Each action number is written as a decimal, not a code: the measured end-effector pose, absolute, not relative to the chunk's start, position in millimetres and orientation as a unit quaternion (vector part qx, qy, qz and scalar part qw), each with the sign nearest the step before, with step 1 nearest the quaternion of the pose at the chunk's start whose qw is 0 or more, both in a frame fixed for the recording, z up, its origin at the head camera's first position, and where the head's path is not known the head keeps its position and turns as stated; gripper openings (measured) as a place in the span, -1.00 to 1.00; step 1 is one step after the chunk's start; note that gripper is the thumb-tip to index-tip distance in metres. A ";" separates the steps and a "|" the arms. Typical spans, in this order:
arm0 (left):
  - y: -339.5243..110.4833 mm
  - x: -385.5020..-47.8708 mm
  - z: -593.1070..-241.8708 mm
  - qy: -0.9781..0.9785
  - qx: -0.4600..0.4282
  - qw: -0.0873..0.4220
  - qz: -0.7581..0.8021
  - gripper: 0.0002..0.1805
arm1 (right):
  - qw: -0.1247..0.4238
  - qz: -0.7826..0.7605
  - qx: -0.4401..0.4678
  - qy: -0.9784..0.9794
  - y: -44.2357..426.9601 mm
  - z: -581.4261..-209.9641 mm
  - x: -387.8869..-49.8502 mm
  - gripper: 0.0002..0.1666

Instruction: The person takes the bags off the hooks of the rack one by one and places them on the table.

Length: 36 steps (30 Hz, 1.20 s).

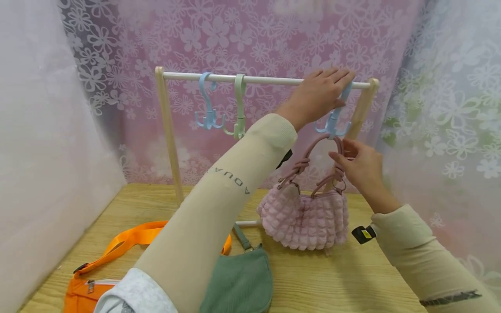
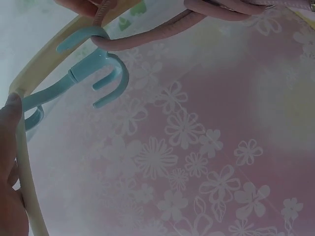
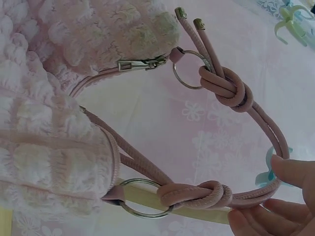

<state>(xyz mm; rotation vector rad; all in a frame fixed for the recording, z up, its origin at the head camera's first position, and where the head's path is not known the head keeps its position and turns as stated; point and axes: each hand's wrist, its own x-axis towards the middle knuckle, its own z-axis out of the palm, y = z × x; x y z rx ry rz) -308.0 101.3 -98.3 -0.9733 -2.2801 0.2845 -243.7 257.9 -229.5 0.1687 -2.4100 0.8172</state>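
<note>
A pink puffy handbag (image 1: pixel 303 221) hangs at the right of the rack, its knotted handle (image 3: pixel 268 125) looped over a prong of a light blue hook (image 2: pixel 91 66). My right hand (image 1: pixel 362 167) pinches that handle just below the prongs, thumb on one side and fingers on the other. Up at the white rod (image 1: pixel 270 81), my left hand (image 1: pixel 322 93) grips the top of the same hook, its fingers over the rod. In the left wrist view, the thumb presses where hook and rod meet; the other fingers are partly cut off.
Farther left on the rod hang another blue hook (image 1: pixel 209 117) and a green hook (image 1: pixel 239 108). On the wooden table (image 1: pixel 313 278) lie an orange bag (image 1: pixel 78 293) with a strap and a green bag (image 1: pixel 244 278), both partly behind my left arm. Floral curtains surround the table.
</note>
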 end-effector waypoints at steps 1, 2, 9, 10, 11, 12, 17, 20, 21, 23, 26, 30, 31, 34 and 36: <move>103.0 -307.9 -99.8 -0.867 -0.372 0.315 0.106 -0.23 | 0.291 0.307 0.063 -0.904 258.6 -231.9 -243.6 -0.39; 104.5 -307.9 -101.6 -0.866 -0.374 0.315 0.104 -0.26 | 0.289 0.307 0.062 -0.905 259.2 -234.4 -243.1 -0.40; 115.4 -308.1 -111.2 -0.870 -0.388 0.303 0.025 -0.54 | 0.278 0.319 0.050 -0.905 269.5 -252.4 -240.0 -0.53; 116.5 -308.0 -111.5 -0.873 -0.384 0.300 0.013 -0.55 | 0.274 0.323 0.046 -0.905 270.6 -253.9 -240.1 -0.54; 117.3 -307.7 -111.6 -0.876 -0.380 0.296 0.003 -0.54 | 0.269 0.326 0.041 -0.905 271.4 -255.0 -240.3 -0.54; 117.6 -307.6 -111.8 -0.879 -0.374 0.296 -0.001 -0.52 | 0.266 0.328 0.038 -0.905 271.9 -256.1 -240.7 -0.55; 116.0 -308.2 -111.2 -0.884 -0.357 0.299 -0.029 -0.50 | 0.260 0.329 0.021 -0.908 272.8 -260.6 -242.8 -0.58; 114.7 -308.5 -110.0 -0.885 -0.353 0.299 -0.044 -0.51 | 0.265 0.328 0.023 -0.906 273.1 -263.3 -244.6 -0.59; 114.5 -308.6 -109.5 -0.886 -0.353 0.297 -0.048 -0.51 | 0.268 0.329 0.024 -0.905 273.5 -264.0 -245.2 -0.60; 114.3 -308.8 -108.3 -0.887 -0.352 0.295 -0.053 -0.51 | 0.275 0.334 0.026 -0.901 273.7 -265.0 -245.8 -0.62; 113.7 -309.1 -106.3 -0.889 -0.348 0.293 -0.057 -0.49 | 0.283 0.350 0.027 -0.893 274.0 -264.8 -246.1 -0.62; 111.0 -308.8 -102.5 -0.892 -0.339 0.292 -0.065 -0.47 | 0.280 0.366 0.021 -0.888 273.8 -262.2 -247.6 -0.56; 110.2 -308.6 -101.5 -0.893 -0.337 0.291 -0.069 -0.47 | 0.279 0.369 0.020 -0.887 273.5 -261.3 -248.3 -0.56; 108.2 -308.1 -99.1 -0.894 -0.333 0.288 -0.081 -0.47 | 0.283 0.375 0.017 -0.883 272.9 -259.0 -250.3 -0.56; 107.6 -307.7 -98.3 -0.895 -0.333 0.286 -0.085 -0.46 | 0.289 0.382 0.013 -0.878 272.7 -257.8 -251.1 -0.58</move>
